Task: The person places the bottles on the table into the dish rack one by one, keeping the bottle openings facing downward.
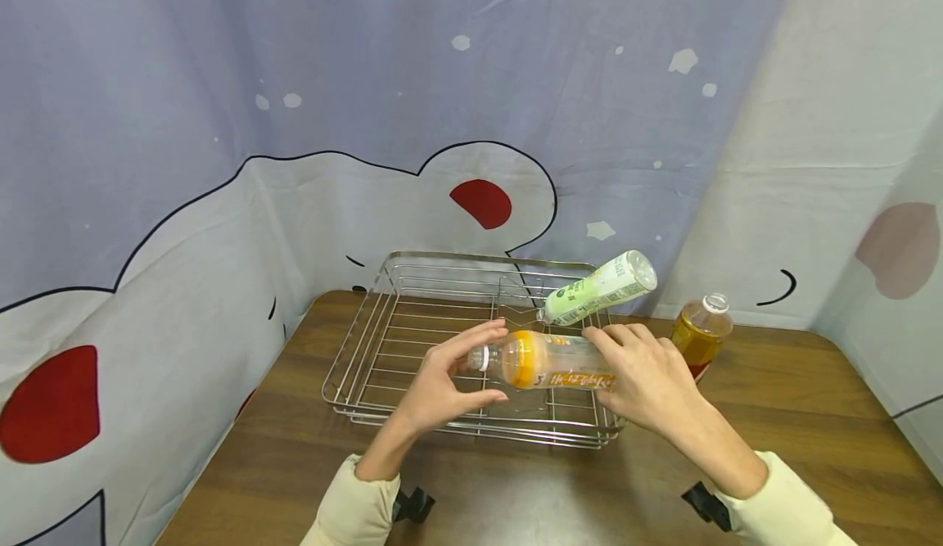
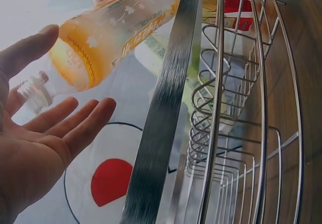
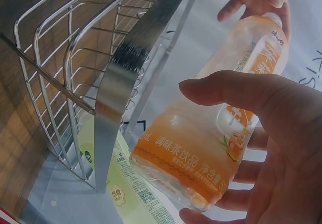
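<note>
While the right hand (image 1: 651, 378) grips the lower half of an orange-labelled tea bottle (image 1: 567, 362) between thumb and curled fingers, the left hand (image 1: 449, 378) has its fingers spread around the neck; whether they touch it, I cannot tell. The bottle lies sideways between both sets of fingers, above the steel wire rack (image 2: 163, 103). Near the right fingers its label reads 调味茶饮品 (flavoured tea drink) and 净含量 (net content); the large title is partly covered by the thumb. Beyond the right fingers, a green-labelled bottle (image 1: 600, 288) marked 低糖 (low sugar) leans neck-down in the rack. Just right of those fingers, an amber bottle (image 1: 696, 337) stands on the worktop (image 1: 796, 415), its lettering too small to read
</note>
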A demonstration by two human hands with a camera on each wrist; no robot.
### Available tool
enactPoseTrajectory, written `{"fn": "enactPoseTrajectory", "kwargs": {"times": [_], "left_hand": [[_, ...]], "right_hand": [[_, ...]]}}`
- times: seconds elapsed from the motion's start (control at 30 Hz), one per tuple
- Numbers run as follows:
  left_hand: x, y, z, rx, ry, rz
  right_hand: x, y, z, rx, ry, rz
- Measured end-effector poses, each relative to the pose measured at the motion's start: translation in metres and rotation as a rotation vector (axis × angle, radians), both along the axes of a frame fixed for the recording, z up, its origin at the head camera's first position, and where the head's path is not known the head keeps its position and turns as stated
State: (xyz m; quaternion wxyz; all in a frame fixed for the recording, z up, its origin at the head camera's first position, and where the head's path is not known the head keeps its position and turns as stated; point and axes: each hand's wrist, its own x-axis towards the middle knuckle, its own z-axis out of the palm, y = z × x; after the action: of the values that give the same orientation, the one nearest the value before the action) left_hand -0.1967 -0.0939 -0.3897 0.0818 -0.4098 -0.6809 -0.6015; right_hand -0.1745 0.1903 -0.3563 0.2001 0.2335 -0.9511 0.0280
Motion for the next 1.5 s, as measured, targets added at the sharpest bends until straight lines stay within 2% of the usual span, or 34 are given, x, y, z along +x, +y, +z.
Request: {"fn": "enactPoseTrajectory", "kwargs": {"times": [0.13, 0.33, 0.57, 0.87, 1.03, 1.17, 1.3, 1.4, 1.5], "left_hand": [[0.001, 0.003, -0.001, 0.009, -0.008, -0.007], [0.002, 0.008, -0.003, 0.081, -0.011, -0.021], [0.002, 0.011, -0.005, 0.129, -0.001, 0.021], [0.002, 0.012, -0.005, 0.200, -0.067, -0.008], [0.002, 0.009, -0.006, 0.222, -0.105, -0.015], [0.002, 0.007, -0.007, 0.240, -0.115, -0.018], [0.001, 0.004, -0.006, 0.249, -0.116, -0.014], [0.001, 0.002, -0.007, 0.254, -0.104, -0.008], [0.000, 0.000, -0.007, 0.258, -0.087, -0.003]], "right_hand": [[0.000, -0.001, 0.001, -0.002, 0.004, 0.000], [0.001, -0.001, 0.000, 0.000, 0.023, 0.005], [0.002, -0.002, -0.001, -0.001, 0.061, 0.014], [0.003, 0.000, 0.004, -0.017, 0.061, 0.017], [0.003, 0.003, 0.007, -0.063, 0.040, 0.049], [0.003, 0.008, 0.009, -0.121, 0.027, 0.075], [0.006, 0.017, 0.012, -0.223, -0.038, 0.083], [0.006, 0.028, 0.011, -0.371, -0.102, 0.116], [0.005, 0.042, 0.004, -0.611, -0.211, 0.177]]}}
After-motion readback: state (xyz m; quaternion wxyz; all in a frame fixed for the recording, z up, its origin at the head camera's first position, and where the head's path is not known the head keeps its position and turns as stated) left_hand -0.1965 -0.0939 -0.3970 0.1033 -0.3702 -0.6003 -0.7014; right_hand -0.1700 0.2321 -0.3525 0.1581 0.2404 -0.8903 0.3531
